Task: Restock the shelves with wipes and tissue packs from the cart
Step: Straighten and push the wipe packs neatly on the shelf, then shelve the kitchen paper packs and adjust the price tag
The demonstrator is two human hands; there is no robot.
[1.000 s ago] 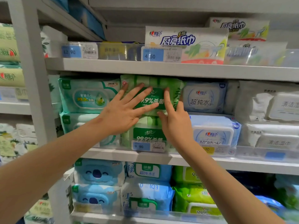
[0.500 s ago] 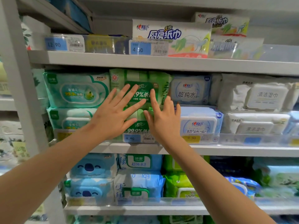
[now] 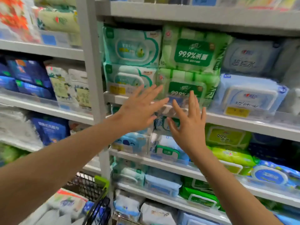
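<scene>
Two green wipe packs marked 99.9% are stacked on a grey shelf (image 3: 243, 123): the upper green pack (image 3: 193, 49) lies on the lower green pack (image 3: 186, 85). My left hand (image 3: 139, 109) is spread flat in front of the shelf edge, just below and left of the lower pack. Beside it my right hand (image 3: 188, 124) is spread too, fingers pointing up. Neither hand holds anything. The cart (image 3: 87, 189) with tissue packs (image 3: 68, 203) shows at the bottom left.
Teal wipe packs (image 3: 131, 46) sit left of the green ones, pale blue packs (image 3: 250, 95) to their right. Lower shelves hold blue, green and white wipes. A grey upright post (image 3: 90, 62) divides this bay from the left bay with blue and white tissue packs.
Both hands have come away from the green packs and dropped below them. The view has swung down and left, bringing the cart into sight.
</scene>
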